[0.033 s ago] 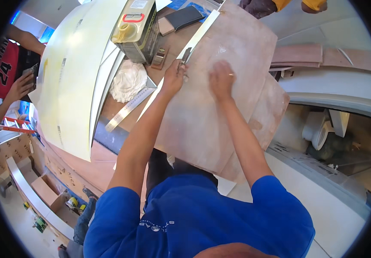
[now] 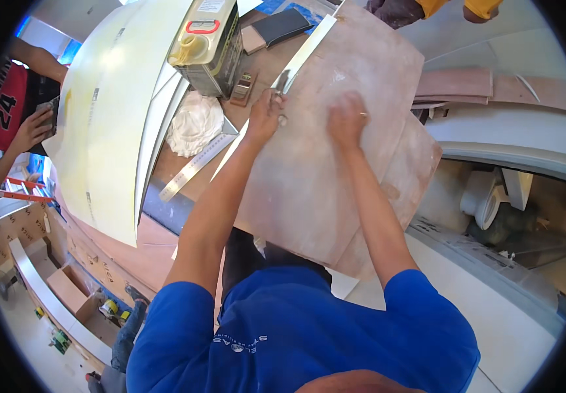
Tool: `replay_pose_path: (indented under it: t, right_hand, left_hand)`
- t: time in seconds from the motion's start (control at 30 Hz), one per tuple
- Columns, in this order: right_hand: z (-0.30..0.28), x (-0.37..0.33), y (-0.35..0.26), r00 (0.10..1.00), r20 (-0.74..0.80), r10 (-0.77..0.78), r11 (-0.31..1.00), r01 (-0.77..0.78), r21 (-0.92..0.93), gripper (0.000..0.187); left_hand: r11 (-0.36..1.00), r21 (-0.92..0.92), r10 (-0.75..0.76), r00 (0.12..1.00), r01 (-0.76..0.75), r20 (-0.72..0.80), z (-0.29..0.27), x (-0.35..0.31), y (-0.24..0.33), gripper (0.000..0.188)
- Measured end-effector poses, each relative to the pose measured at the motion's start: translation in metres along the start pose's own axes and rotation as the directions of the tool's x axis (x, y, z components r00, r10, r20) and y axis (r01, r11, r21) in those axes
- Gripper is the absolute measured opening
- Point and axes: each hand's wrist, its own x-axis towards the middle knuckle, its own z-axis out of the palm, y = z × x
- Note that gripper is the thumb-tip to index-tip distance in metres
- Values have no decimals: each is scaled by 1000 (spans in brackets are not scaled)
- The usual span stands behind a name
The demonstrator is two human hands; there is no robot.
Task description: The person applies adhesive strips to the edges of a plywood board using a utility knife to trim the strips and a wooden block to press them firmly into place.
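The plywood sheet (image 2: 335,177) lies on the table (image 2: 184,157) under both hands. The right hand (image 2: 347,119) presses flat and open on it, holding nothing. The left hand (image 2: 266,116) is closed around a small metal tool (image 2: 281,84) at the sheet's left edge.

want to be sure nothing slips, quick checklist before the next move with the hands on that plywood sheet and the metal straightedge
1. Left hand steadying the metal straightedge at the sheet's left edge: ok, its grip closes at the strip's near end.
2. Right hand pressing the plywood sheet: ok, it lies palm down on the upper half.
3. Sheet fully supported: not ok, its near corner overhangs the bench, over a second sheet.
4. Metal can clear of the straightedge: ok, it stands apart to the left.
5. Steel ruler and white rag off the sheet: ok.
6. Whether the right hand holds a tool: cannot tell.
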Motion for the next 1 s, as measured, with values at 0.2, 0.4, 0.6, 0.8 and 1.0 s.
replay_pose_path:
  t: [0.2, 0.4, 0.6, 0.8, 1.0]
  right_hand:
    - [-42, 21, 50, 975, 15, 224, 966, -220, -138, 41]
    - [0, 4, -27, 977, 207, -49, 996, 64, -65, 49]
    - [23, 3, -74, 953, 269, 139, 944, -45, -327, 56]
    - [21, 9, -84, 932, 312, 183, 951, -88, -297, 55]
    - [-2, 17, 13, 960, 125, 252, 967, -245, -69, 60]
  left_hand:
    - [971, 189, 164, 985, -150, -61, -7, 23, -21, 21]
    - [910, 403, 153, 983, -102, -97, 20, 34, 12, 21]
    - [868, 490, -105, 994, 76, 31, 49, 96, 34, 26]
    - [986, 156, 75, 996, -66, -56, 72, 120, -11, 26]
    - [992, 125, 33, 976, -6, -217, 68, 123, -26, 26]
